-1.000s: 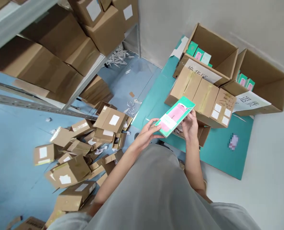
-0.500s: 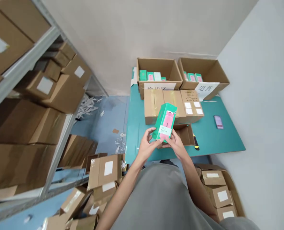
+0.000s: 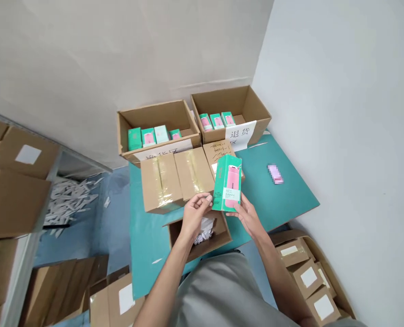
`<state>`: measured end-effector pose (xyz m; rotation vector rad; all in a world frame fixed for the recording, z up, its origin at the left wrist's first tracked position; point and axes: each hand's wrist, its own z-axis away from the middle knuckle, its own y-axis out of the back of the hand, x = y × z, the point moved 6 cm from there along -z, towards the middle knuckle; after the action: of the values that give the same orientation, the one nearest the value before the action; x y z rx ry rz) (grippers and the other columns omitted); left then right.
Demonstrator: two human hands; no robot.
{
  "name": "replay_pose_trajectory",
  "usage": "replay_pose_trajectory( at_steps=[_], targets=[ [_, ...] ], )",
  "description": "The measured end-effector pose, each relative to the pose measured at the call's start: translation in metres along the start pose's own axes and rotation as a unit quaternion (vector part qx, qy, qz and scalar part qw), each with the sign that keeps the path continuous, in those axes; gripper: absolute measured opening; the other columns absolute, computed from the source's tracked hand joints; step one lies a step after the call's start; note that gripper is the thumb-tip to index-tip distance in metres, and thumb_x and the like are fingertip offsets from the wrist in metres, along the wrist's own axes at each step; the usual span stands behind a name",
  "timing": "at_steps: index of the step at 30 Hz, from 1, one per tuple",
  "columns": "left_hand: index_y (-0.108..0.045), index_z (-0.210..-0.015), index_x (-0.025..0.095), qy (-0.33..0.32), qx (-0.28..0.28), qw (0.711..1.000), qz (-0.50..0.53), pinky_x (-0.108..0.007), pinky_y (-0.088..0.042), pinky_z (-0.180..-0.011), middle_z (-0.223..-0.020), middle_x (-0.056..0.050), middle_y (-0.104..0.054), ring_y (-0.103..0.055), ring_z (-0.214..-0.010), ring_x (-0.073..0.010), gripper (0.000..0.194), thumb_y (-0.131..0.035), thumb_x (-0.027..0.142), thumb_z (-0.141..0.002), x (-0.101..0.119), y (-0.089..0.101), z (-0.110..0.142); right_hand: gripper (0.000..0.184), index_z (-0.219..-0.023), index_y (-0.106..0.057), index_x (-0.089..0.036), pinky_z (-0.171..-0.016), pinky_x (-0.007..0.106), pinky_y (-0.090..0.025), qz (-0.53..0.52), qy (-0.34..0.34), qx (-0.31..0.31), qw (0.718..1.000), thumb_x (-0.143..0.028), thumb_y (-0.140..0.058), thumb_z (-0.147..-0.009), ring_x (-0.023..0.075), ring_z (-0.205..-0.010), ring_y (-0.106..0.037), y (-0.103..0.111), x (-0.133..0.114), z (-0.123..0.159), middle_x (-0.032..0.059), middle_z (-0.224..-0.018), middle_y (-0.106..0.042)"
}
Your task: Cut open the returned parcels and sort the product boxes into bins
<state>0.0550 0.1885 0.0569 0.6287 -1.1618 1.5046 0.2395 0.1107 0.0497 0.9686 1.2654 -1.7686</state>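
Observation:
A green box with a pink device pictured on its front (image 3: 232,186) stands tilted in front of me, with my right hand (image 3: 247,214) gripping its lower right corner. Beside the box's lower left edge is my left hand (image 3: 195,213), its fingers curled and the thumb pressed against them. Whether it touches the box or pinches something, I cannot tell. Below my hands, a small open carton (image 3: 219,236) on the table has crumpled white paper (image 3: 205,230) in it.
Three closed cartons stand in a row, one taped (image 3: 161,181). Behind them are a left open carton (image 3: 123,129) and a right one (image 3: 256,111), holding several similar boxes. A pixelated phone-like object (image 3: 275,174) lies on the green table (image 3: 290,190). Cartons fill a large box (image 3: 345,299) at lower right.
My view has swung right and toward the table. The green box has been turned upright, showing its side and front. My left hand has shifted from holding it to its left edge.

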Motion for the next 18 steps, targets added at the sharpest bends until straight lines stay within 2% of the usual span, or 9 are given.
replay_pose_trajectory(
  at_steps=[2, 4, 7, 10, 14, 16, 18],
  targets=[
    [-0.081, -0.106, 0.02, -0.02, -0.007, 0.999, -0.036, -0.026, -0.059, -0.081, -0.089, -0.002, -0.075, -0.068, -0.081, -0.014, 0.057, -0.101, 0.061, -0.074, 0.002, -0.03, -0.021, 0.083, -0.166, -0.061, -0.038, -0.088, 0.043, -0.075, -0.002, 0.002, 0.006, 1.0, -0.065, -0.088, -0.092, 0.0321, -0.125, -0.078, 0.021, -0.015, -0.023, 0.0074, -0.149, -0.077],
    [-0.081, -0.12, 0.023, -0.045, -0.022, 0.996, -0.08, -0.031, -0.061, -0.092, -0.112, -0.007, -0.081, -0.074, -0.1, -0.0197, 0.057, -0.096, 0.061, -0.081, 0.005, -0.061, -0.043, 0.084, -0.168, -0.06, -0.039, -0.091, 0.045, -0.075, 0.004, 0.003, 0.017, 1.0, -0.065, -0.087, -0.093, 0.0329, -0.128, -0.077, 0.04, -0.029, -0.049, 0.0067, -0.151, -0.076],
    [-0.077, -0.135, 0.026, -0.063, -0.058, 0.988, -0.132, -0.041, -0.061, -0.108, -0.138, -0.012, -0.079, -0.074, -0.127, -0.0289, 0.061, -0.086, 0.066, -0.09, 0.006, -0.104, -0.077, 0.083, -0.168, -0.06, -0.04, -0.095, 0.047, -0.074, 0.012, 0.008, 0.03, 0.999, -0.066, -0.087, -0.094, 0.0344, -0.131, -0.077, 0.064, -0.046, -0.087, 0.0055, -0.156, -0.074],
    [-0.074, -0.143, 0.026, -0.078, -0.084, 0.981, -0.159, -0.048, -0.057, -0.119, -0.154, -0.014, -0.072, -0.068, -0.143, -0.0331, 0.064, -0.08, 0.07, -0.096, 0.005, -0.137, -0.109, 0.079, -0.165, -0.063, -0.04, -0.103, 0.051, -0.072, 0.004, 0.017, 0.04, 0.999, -0.067, -0.085, -0.094, 0.0363, -0.137, -0.074, 0.083, -0.058, -0.12, 0.0054, -0.158, -0.072],
    [-0.074, -0.147, 0.027, -0.132, -0.1, 0.961, -0.224, -0.051, -0.045, -0.133, -0.166, -0.014, -0.063, -0.058, -0.157, -0.0338, 0.056, -0.077, 0.061, -0.102, 0.019, -0.173, -0.161, 0.075, -0.162, -0.065, -0.038, -0.121, 0.052, -0.062, 0.015, 0.044, 0.055, 0.997, -0.066, -0.085, -0.096, 0.0358, -0.152, -0.065, 0.105, -0.079, -0.171, 0.0041, -0.161, -0.071],
    [-0.075, -0.147, 0.027, -0.18, -0.113, 0.943, -0.257, -0.051, -0.04, -0.136, -0.165, -0.014, -0.064, -0.056, -0.158, -0.0339, 0.05, -0.074, 0.056, -0.105, 0.034, -0.195, -0.197, 0.079, -0.163, -0.064, -0.036, -0.128, 0.052, -0.056, 0.032, 0.079, 0.056, 0.995, -0.067, -0.086, -0.094, 0.0357, -0.156, -0.06, 0.114, -0.098, -0.211, 0.0042, -0.163, -0.069],
    [-0.075, -0.148, 0.025, -0.235, -0.132, 0.923, -0.274, -0.051, -0.037, -0.137, -0.162, -0.015, -0.066, -0.056, -0.159, -0.0345, 0.048, -0.07, 0.052, -0.108, 0.052, -0.222, -0.241, 0.086, -0.165, -0.062, -0.033, -0.132, 0.05, -0.05, 0.06, 0.132, 0.052, 0.988, -0.069, -0.087, -0.091, 0.035, -0.16, -0.057, 0.123, -0.126, -0.262, 0.0051, -0.166, -0.066]
  ],
)
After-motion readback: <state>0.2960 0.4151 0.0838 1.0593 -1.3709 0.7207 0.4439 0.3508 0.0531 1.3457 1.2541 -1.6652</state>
